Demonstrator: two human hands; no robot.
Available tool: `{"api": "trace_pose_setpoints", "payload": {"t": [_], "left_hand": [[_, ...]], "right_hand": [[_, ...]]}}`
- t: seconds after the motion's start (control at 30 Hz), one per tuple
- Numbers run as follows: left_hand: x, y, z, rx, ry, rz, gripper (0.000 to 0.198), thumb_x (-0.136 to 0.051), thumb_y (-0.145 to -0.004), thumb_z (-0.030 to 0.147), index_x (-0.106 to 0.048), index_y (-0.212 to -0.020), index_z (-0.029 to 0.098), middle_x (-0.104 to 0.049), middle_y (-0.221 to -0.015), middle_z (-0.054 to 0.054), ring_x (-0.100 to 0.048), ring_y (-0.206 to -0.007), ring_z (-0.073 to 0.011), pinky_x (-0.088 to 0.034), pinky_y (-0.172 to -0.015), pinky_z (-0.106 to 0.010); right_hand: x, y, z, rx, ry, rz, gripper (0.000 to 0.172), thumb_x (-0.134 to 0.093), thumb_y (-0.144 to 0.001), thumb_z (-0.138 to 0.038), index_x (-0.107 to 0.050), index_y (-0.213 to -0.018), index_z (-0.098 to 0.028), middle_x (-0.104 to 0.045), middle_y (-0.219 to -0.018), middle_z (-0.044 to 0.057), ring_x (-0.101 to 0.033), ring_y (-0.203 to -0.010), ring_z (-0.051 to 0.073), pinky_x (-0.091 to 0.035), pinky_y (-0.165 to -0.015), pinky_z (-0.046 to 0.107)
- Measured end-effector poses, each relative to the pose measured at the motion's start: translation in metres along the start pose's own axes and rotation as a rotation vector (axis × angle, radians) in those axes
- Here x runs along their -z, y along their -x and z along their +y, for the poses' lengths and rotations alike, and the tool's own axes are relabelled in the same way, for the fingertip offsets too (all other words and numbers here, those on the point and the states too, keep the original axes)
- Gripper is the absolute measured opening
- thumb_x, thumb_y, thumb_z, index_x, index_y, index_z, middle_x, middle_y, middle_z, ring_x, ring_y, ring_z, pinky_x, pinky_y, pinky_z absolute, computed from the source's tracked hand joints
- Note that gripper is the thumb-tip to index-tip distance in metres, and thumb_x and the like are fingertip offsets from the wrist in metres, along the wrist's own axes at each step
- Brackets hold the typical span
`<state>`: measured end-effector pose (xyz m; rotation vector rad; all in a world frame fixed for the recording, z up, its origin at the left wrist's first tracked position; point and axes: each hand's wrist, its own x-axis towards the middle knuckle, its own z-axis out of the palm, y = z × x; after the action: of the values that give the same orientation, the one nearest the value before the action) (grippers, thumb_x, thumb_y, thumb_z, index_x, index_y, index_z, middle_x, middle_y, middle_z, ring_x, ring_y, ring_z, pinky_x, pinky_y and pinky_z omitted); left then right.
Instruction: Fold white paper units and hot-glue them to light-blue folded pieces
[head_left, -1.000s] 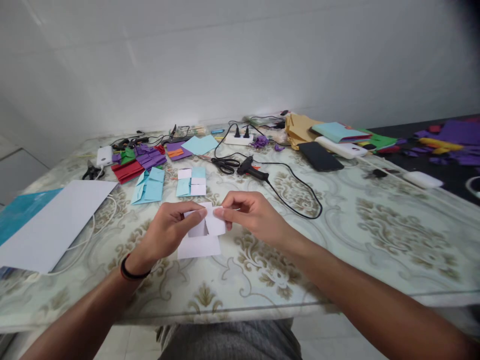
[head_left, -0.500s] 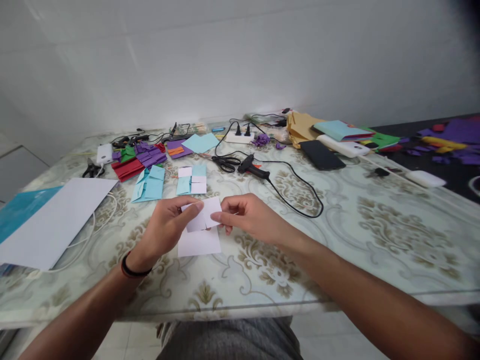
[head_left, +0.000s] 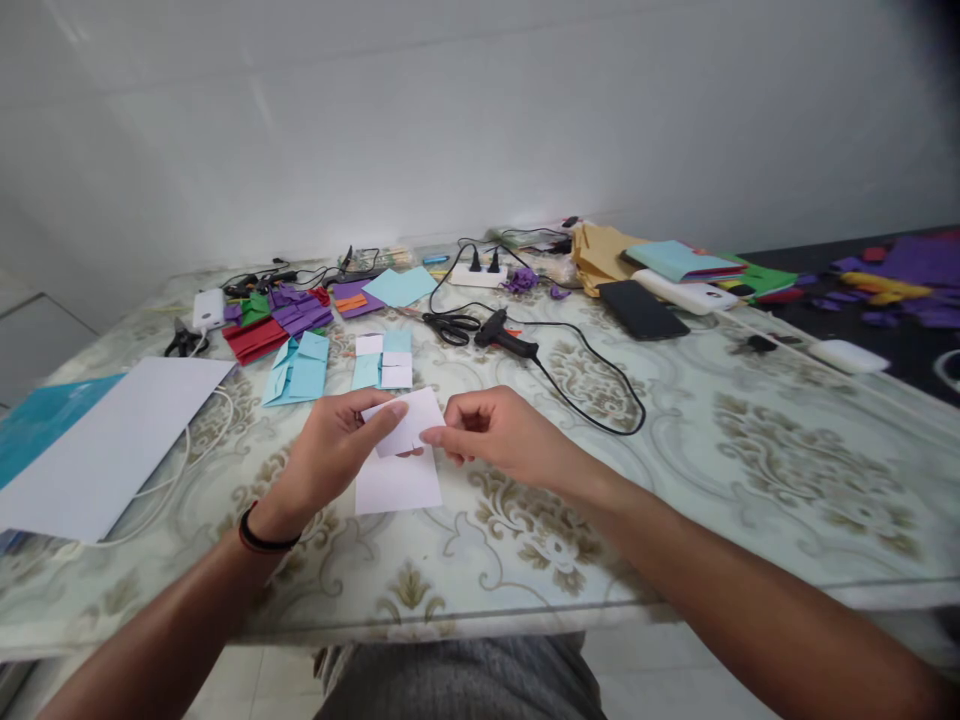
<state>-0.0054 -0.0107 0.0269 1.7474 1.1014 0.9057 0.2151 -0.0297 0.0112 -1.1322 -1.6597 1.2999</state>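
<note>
The fingertips (head_left: 391,411) of the left hand (head_left: 330,455) are pinched closed on the left edge of a small white paper piece (head_left: 411,422), thumb on top and the other fingers tucked beneath. The right hand (head_left: 499,435) nips the piece's lower right corner between thumb and forefinger, its other fingers curled loosely toward the palm. The piece sits between the two hands just above the table, tilted, and directly over a larger white paper square (head_left: 397,485) that lies flat on the patterned tablecloth (head_left: 525,540). It looks very light and thin, so it should bend or crease under the slightest pressure and probably wrinkle if squeezed hard. Dry fingers ought to grip it without slipping. The edges and corners seem the right places to hold it, with a gentle pinch on opposite sides to keep the sheet taut and flat. A black wristband (head_left: 259,537) circles the left wrist. Just beyond the hands lie a blue-and-white folded piece (head_left: 384,362) and light blue folded papers (head_left: 300,370). Farther back are scissors (head_left: 450,328) beside a black hot glue gun (head_left: 506,340) with its cord looping to the right. A large white sheet (head_left: 112,440) lies well apart on the left.
</note>
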Motion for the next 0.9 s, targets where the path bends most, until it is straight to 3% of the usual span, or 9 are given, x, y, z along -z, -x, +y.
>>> {"api": "trace_pose_setpoints", "payload": {"t": [0.2,0.4,0.6,0.9], "left_hand": [[0.0023,-0.0024,-0.0042,-0.012,-0.077,-0.047,0.032,-0.074,-0.09,0.049,-0.08,-0.087,0.017,-0.075,-0.078,-0.002,-0.062,-0.067,-0.0142,-0.045,-0.057,-0.022],[0.0011,-0.0004,-0.0006,-0.007,0.02,0.017,0.027,-0.075,-0.09,0.045,-0.079,-0.087,0.018,-0.078,-0.077,-0.003,-0.066,-0.066,-0.0147,-0.049,-0.058,-0.022],[-0.0039,0.0009,-0.003,0.146,0.158,-0.216,0.03,-0.077,-0.087,0.045,-0.079,-0.095,0.016,-0.081,-0.087,-0.008,-0.073,-0.072,-0.0198,-0.053,-0.06,-0.026],[-0.0059,0.0034,-0.0038,0.101,0.094,-0.25,0.03,-0.074,-0.09,0.044,-0.08,-0.097,0.015,-0.079,-0.086,-0.007,-0.068,-0.07,-0.0178,-0.049,-0.058,-0.025]], "right_hand": [[-0.0004,0.0012,-0.0008,0.021,0.063,0.044,0.042,-0.079,-0.083,-0.043,-0.057,-0.059,-0.018,-0.056,-0.054,-0.004,-0.041,-0.051,0.009,-0.027,-0.049,0.025],[0.0006,-0.0012,-0.0024,0.081,-0.095,0.069,0.033,-0.078,-0.084,-0.047,-0.072,-0.076,-0.016,-0.07,-0.072,0.001,-0.061,-0.065,0.013,-0.046,-0.066,0.027],[0.0004,-0.0004,-0.0064,0.116,-0.164,0.174,0.031,-0.084,-0.079,-0.047,-0.074,-0.078,-0.018,-0.07,-0.073,0.001,-0.061,-0.065,0.014,-0.05,-0.067,0.029],[-0.004,0.0001,-0.0041,0.136,-0.204,0.134,0.024,-0.081,-0.081,-0.039,-0.072,-0.08,-0.017,-0.068,-0.076,0.001,-0.06,-0.07,0.014,-0.049,-0.069,0.028]]}}
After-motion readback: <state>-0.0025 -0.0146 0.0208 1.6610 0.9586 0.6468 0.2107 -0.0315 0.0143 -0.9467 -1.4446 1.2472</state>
